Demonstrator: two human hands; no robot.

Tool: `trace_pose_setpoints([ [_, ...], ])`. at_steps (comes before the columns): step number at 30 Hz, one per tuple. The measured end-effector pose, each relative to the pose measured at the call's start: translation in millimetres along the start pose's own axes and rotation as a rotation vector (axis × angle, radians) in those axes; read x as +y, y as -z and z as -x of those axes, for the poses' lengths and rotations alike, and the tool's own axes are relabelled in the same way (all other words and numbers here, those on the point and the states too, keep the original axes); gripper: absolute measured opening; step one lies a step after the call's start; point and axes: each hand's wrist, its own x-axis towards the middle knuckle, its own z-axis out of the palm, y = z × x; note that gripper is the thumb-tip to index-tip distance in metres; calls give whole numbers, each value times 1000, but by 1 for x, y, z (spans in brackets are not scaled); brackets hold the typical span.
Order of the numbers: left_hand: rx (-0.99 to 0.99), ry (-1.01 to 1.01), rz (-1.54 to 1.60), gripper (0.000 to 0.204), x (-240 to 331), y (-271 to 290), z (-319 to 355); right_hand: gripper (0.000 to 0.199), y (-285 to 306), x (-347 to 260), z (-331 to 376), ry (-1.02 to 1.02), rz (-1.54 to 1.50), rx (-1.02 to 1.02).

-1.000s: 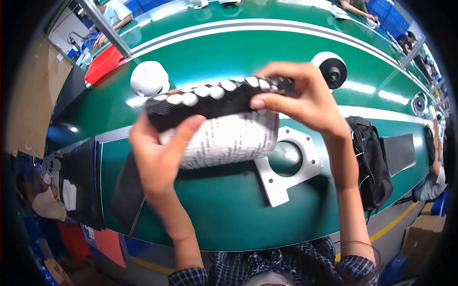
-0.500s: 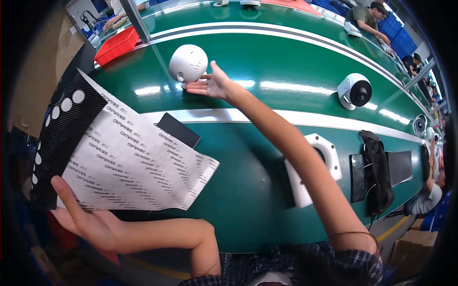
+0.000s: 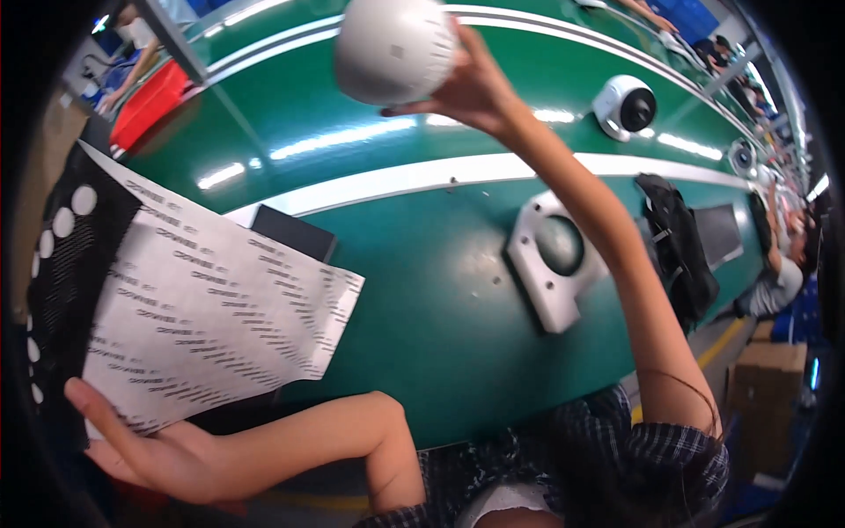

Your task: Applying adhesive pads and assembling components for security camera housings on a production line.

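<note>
My left hand (image 3: 167,462) grips the lower left corner of a white backing-paper sheet (image 3: 211,299) with repeated print, its thumb on top. Beside the paper, in the same grip, is black mesh-like material (image 3: 66,290) with a row of white round dots. My right hand (image 3: 475,92) is closed around the side of a rounded white camera (image 3: 392,57), which it holds up over the far green belt. Small slots show on the camera's side; its lens is not visible. Under my right forearm lies a white fixture (image 3: 532,255) with a round opening and dark studs.
Another white camera with a black lens face (image 3: 625,107) stands on the belt to the right. A dark flat block (image 3: 295,233) lies behind the sheet. Black straps (image 3: 678,246) rest at the bench's right. A red tray (image 3: 151,104) sits far left, and co-workers are beyond.
My right hand has taken hold of the white camera and lifted it off the belt. The view has shifted; my left hand still holds the sheet.
</note>
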Motion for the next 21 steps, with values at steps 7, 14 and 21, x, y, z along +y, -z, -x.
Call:
trace_pose_setpoints([
  [7, -118, -22, -1, 35, -2, -27, 9, 102, 36, -15, 225, 298, 1205, 516],
  [14, -295, -97, -78, 28, -2, -47, 23, 65, -10, 10, 246, 148, 1701, 105],
  [21, -585, -269, 120, 27, 6, -85, 14, 52, -30, -28, 204, 156, 1683, -104],
])
